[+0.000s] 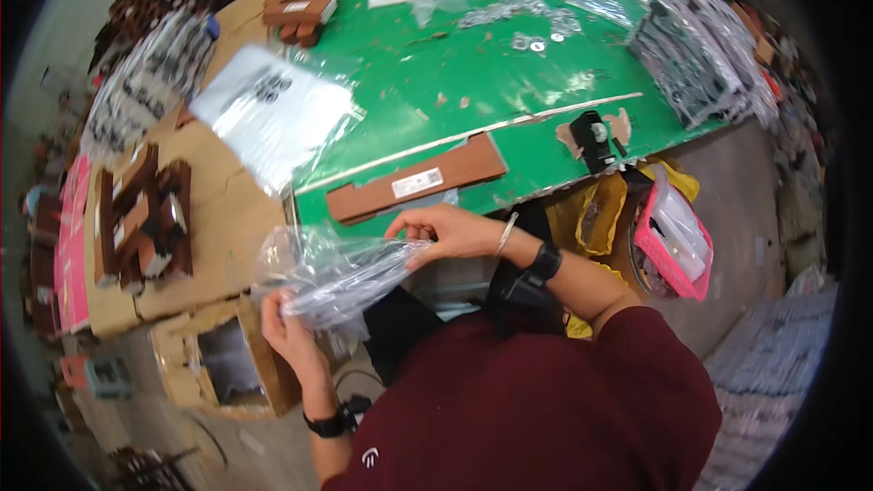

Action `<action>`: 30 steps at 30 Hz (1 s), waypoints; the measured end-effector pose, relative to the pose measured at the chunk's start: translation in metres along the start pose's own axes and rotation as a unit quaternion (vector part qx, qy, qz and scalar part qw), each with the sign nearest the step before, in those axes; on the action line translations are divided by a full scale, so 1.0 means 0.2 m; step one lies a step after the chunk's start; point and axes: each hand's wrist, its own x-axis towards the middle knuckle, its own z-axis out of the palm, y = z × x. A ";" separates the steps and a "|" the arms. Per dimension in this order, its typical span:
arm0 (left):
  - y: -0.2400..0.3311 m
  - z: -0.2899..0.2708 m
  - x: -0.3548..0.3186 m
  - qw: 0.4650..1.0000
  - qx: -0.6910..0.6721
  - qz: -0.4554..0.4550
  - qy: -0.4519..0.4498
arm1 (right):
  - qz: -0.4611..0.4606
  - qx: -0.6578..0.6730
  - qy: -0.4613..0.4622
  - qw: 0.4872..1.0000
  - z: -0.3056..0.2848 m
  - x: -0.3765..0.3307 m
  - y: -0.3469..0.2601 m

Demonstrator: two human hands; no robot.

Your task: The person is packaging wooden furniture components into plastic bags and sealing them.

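Clear plastic film (341,280) in both hands (459,233) (291,338); inner layers indistinct.

Curled left hand (287,332), curled right hand (453,232) farther forward

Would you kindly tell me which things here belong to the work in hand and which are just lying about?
Work in hand:
clear plastic packaging, held by the left hand and right hand
labelled brown board, probably

Seemingly lying about:
pink basket
open cardboard box
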 end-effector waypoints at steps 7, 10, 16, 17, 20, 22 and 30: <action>0.08 -0.10 0.19 0.980 -0.058 0.060 0.179 | -0.059 -0.429 0.095 0.897 -0.51 0.18 0.14; 0.06 -0.09 0.20 0.982 -0.070 0.054 0.164 | -0.007 -0.448 -0.030 0.894 -0.53 0.24 0.17; 0.02 -0.01 0.23 0.979 -0.130 0.034 0.154 | 0.045 -0.447 -0.059 0.891 -0.44 0.23 0.09; 0.03 0.00 0.24 0.978 -0.131 0.031 0.158 | 0.033 -0.449 -0.023 0.892 -0.40 0.18 0.09; 0.03 0.03 0.26 0.977 -0.131 0.033 0.168 | -0.039 -0.487 0.055 0.871 -0.24 0.04 0.09; 0.05 0.03 0.29 0.977 -0.120 0.028 0.173 | -0.019 -0.526 0.068 0.847 -0.15 -0.01 0.02; 0.32 0.10 0.47 0.975 0.045 0.203 0.077 | -0.062 -0.510 0.101 0.852 -0.31 -0.10 0.08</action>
